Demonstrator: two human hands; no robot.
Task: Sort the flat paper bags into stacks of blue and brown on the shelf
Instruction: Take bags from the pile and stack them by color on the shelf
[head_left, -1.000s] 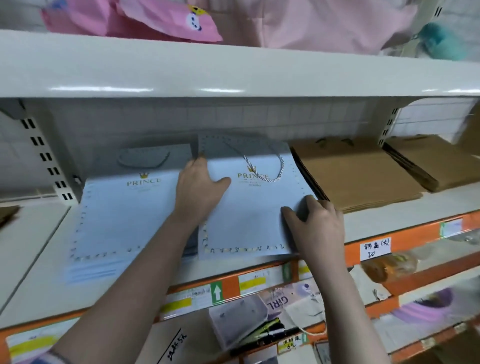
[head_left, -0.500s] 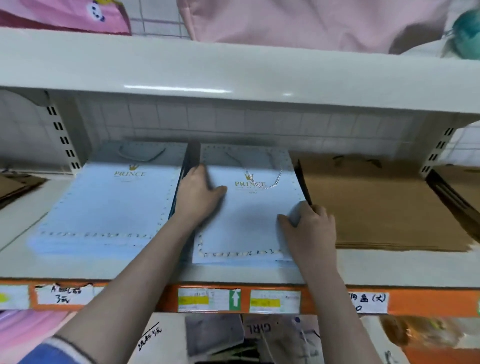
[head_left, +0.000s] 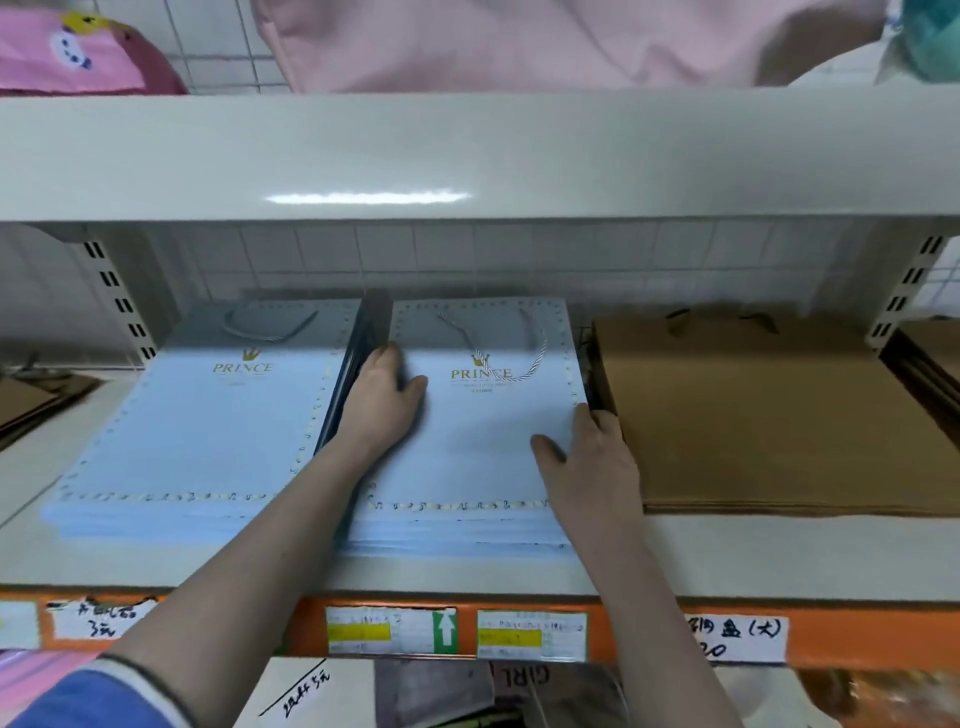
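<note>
Two stacks of flat light-blue "PRINCE" paper bags lie side by side on the white shelf (head_left: 727, 551). The left blue stack (head_left: 197, 431) is untouched. My left hand (head_left: 382, 402) rests on the left edge of the middle blue stack (head_left: 483, 447), fingers reaching into the gap between the stacks. My right hand (head_left: 589, 462) lies on that stack's right edge, thumb on top and fingers wrapped over the side. A stack of brown paper bags (head_left: 769, 426) sits right beside it, touching my right hand's knuckles.
An upper shelf board (head_left: 467, 156) overhangs closely, with pink goods above it. More brown bags lie at the far right (head_left: 930, 358) and far left (head_left: 36, 400). Slotted uprights (head_left: 117, 306) stand at the back. An orange price rail (head_left: 639, 634) fronts the shelf, with goods below.
The camera has moved closer and squared up to the shelf. The middle blue stack now sits straighter and both hands have shifted slightly along its edges.
</note>
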